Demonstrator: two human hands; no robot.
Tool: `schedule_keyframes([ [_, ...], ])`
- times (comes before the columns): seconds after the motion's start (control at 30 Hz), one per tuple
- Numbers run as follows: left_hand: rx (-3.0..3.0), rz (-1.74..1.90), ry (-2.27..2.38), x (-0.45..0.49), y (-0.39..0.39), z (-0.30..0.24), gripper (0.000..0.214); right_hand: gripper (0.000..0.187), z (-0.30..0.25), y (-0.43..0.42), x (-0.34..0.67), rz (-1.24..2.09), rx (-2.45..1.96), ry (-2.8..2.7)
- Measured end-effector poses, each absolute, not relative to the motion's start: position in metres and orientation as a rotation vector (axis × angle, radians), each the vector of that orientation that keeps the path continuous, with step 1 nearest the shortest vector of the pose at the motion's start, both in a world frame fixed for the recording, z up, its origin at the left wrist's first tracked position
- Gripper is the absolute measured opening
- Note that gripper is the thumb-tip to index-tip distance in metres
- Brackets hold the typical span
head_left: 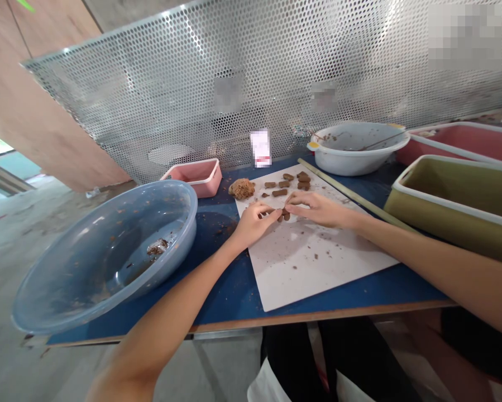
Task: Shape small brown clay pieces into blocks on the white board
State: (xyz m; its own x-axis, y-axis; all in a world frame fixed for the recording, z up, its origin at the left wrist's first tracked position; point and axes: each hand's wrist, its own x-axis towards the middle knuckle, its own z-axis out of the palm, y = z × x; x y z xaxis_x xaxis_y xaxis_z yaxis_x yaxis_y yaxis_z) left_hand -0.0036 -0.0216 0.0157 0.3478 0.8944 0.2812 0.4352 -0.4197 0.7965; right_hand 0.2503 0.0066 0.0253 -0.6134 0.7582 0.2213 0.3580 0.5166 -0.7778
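My left hand [257, 223] and my right hand [311, 207] meet over a white board [318, 279]. Between their fingertips is a small brown clay-like piece [285, 213], pinched from both sides; its full shape is partly covered by the fingers. Just beyond the hands, several short brown rolled pieces [280, 192] lie on the board, some close together at its far right. A rough brown lump [241, 188] rests at the board's far left corner. Dark crumbs are scattered over the white surface.
A large blue basin [108, 245] stands left, with a small pink tub [209, 177] behind it. Along the right are a pale stick [347, 192], a white basin [351, 162], an olive tub [455, 206] and a red tub [485, 139]. A perforated metal panel [171, 78] rises behind the blue table [217, 301].
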Motion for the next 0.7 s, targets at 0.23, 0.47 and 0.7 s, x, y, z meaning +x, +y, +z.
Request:
schedule_keyframes([
  [0.23, 1.890, 1.004, 1.184, -0.003, -0.022, 0.015, 0.045, 0.051, 0.028, 0.003, 0.251, 0.791, -0.971, -2.206],
  [0.47, 1.707, 0.994, 1.167, -0.002, -0.026, 0.017, 0.048, 0.045, 0.032, -0.001, 0.246, 0.598, -0.945, -2.152],
  [0.7, 1.489, 0.935, 1.124, -0.002, -0.028, 0.018, 0.046, 0.045, 0.084, -0.023, 0.303, 0.304, -1.157, -2.229],
])
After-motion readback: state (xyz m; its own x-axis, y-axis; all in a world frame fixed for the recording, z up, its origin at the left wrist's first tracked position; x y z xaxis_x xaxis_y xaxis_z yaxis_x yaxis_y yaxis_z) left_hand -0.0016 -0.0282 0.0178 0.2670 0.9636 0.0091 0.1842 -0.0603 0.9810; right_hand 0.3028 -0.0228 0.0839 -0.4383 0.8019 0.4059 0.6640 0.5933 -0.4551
